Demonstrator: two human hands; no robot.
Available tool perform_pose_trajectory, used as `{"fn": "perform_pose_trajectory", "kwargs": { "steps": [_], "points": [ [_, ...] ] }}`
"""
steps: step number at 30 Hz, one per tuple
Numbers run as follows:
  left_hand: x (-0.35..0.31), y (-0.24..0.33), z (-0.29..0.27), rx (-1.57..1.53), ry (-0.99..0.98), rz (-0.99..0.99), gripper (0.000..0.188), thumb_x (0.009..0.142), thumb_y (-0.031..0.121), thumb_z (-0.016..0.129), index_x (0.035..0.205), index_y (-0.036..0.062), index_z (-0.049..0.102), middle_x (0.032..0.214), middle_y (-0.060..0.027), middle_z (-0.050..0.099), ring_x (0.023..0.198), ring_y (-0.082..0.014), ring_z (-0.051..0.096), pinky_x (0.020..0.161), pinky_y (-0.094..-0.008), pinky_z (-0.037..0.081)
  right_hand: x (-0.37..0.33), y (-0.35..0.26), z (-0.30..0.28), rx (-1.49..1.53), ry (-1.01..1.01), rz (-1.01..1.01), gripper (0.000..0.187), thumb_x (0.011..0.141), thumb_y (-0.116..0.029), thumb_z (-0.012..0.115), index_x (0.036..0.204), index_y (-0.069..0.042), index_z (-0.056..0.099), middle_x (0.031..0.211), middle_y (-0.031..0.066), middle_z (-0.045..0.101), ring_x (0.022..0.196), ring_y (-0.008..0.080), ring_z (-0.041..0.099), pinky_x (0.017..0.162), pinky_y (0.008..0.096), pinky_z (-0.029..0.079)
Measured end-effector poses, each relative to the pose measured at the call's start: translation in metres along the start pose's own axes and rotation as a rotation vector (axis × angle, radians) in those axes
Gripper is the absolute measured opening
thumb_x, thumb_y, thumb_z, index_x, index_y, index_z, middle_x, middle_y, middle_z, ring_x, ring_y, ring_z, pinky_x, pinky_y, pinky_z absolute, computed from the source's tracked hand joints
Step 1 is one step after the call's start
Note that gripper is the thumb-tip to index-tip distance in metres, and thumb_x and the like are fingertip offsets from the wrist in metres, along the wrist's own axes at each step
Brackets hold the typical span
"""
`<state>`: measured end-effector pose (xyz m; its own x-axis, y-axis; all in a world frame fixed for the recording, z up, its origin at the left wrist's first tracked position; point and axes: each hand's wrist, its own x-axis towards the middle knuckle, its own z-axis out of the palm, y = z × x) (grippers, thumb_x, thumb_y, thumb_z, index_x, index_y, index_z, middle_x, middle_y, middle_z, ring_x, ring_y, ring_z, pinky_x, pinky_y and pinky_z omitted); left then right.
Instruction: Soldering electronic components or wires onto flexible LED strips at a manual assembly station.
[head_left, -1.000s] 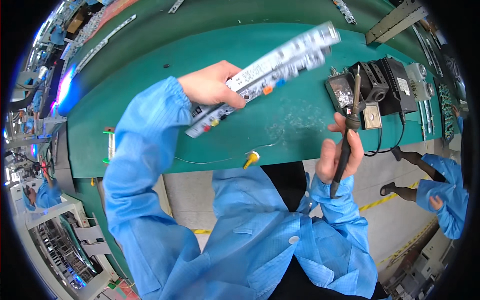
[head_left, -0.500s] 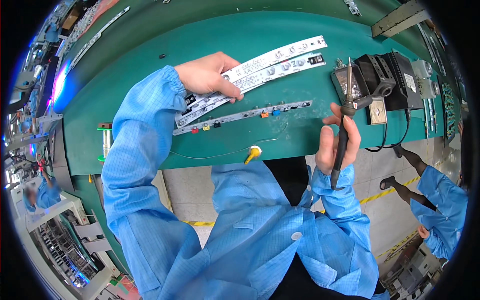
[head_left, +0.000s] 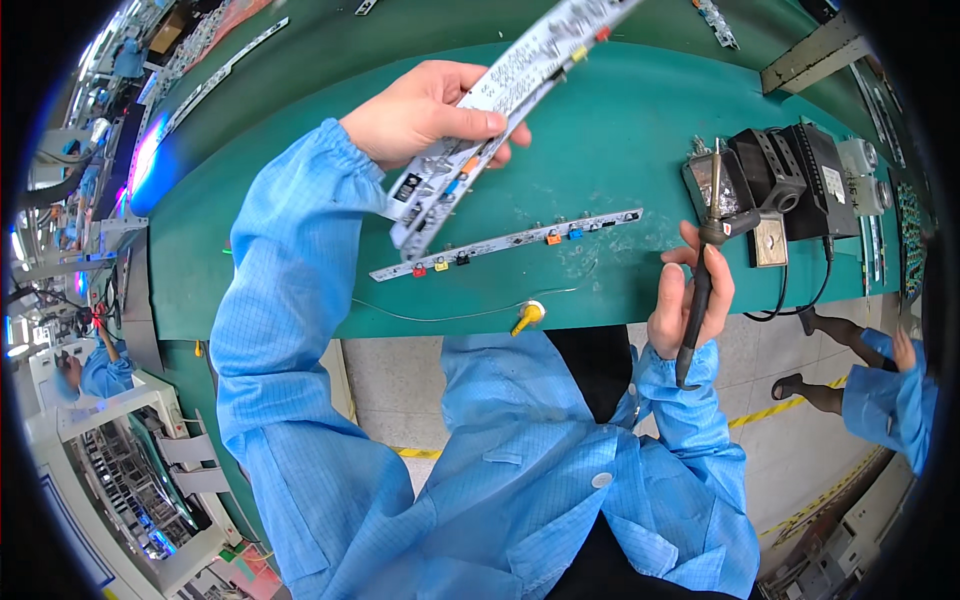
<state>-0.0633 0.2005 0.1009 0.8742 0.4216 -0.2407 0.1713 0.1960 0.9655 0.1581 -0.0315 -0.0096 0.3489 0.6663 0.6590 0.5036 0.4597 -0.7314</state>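
My left hand [head_left: 430, 110] grips a stack of long white circuit strips [head_left: 500, 100] and holds it tilted above the green bench [head_left: 620, 120]. A single white strip [head_left: 505, 243] with small coloured connectors lies flat on the bench below the stack. My right hand [head_left: 685, 300] holds a black soldering iron [head_left: 705, 270] upright at the bench's near edge, its metal tip pointing up toward the iron stand. Both forearms are in blue sleeves.
A black soldering station [head_left: 790, 180] with a stand and sponge tray sits at the right of the bench. A thin wire with a yellow plug [head_left: 527, 315] lies along the near edge. Another person in blue [head_left: 890, 400] sits at right. More strips [head_left: 215, 75] lie far left.
One strip was left lying on the bench. My left hand has lifted the rest of the stack up and tilted it. The right hand with the iron barely moved.
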Motion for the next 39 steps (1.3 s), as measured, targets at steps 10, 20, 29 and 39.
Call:
{"fn": "perform_pose_trajectory", "kwargs": {
  "steps": [10, 20, 29, 39],
  "points": [
    [0.012, -0.030, 0.092, -0.705, 0.524, 0.500, 0.041, 0.092, 0.009, 0.051, 0.126, -0.0050, 0.031, 0.127, -0.0270, 0.043, 0.118, -0.0369, 0.046, 0.095, -0.0475, 0.044, 0.046, -0.034, 0.031, 0.195, -0.156, 0.097, 0.068, 0.075, 0.000, 0.069, 0.133, -0.002, 0.033, 0.132, 0.0224, 0.044, 0.120, 0.0338, 0.048, 0.093, 0.0429, 0.045],
    [-0.009, -0.058, 0.117, -1.010, 0.539, 0.225, 0.033, 0.097, 0.031, 0.039, 0.118, 0.0067, 0.044, 0.122, -0.0161, 0.048, 0.115, -0.0287, 0.048, 0.093, -0.0466, 0.041, 0.093, -0.003, 0.025, 0.047, -0.453, 0.043, 0.043, 0.078, 0.013, 0.055, 0.119, 0.000, 0.051, 0.112, 0.0168, 0.062, 0.105, 0.0220, 0.059, 0.091, 0.0307, 0.045],
    [-0.051, -0.052, 0.119, -0.779, 0.187, 0.022, 0.045, 0.095, 0.028, 0.040, 0.124, -0.0065, 0.045, 0.123, -0.0245, 0.053, 0.095, -0.0314, 0.062, 0.082, -0.0365, 0.052, 0.116, 0.012, 0.026, -0.075, -0.368, -0.017, 0.047, 0.077, 0.007, 0.059, 0.122, -0.003, 0.049, 0.116, 0.0117, 0.060, 0.109, 0.0205, 0.056, 0.095, 0.0304, 0.042],
    [-0.113, -0.108, 0.077, 1.082, 1.096, 0.218, 0.027, 0.075, 0.006, 0.067, 0.101, -0.0005, 0.063, 0.108, -0.0160, 0.059, 0.098, -0.0300, 0.057, 0.083, -0.0356, 0.047, 0.042, -0.001, 0.002, -0.397, -0.382, 0.042, 0.049, 0.072, 0.003, 0.068, 0.118, -0.001, 0.053, 0.112, 0.0170, 0.061, 0.101, 0.0283, 0.061, 0.086, 0.0323, 0.048]
  ]
}}
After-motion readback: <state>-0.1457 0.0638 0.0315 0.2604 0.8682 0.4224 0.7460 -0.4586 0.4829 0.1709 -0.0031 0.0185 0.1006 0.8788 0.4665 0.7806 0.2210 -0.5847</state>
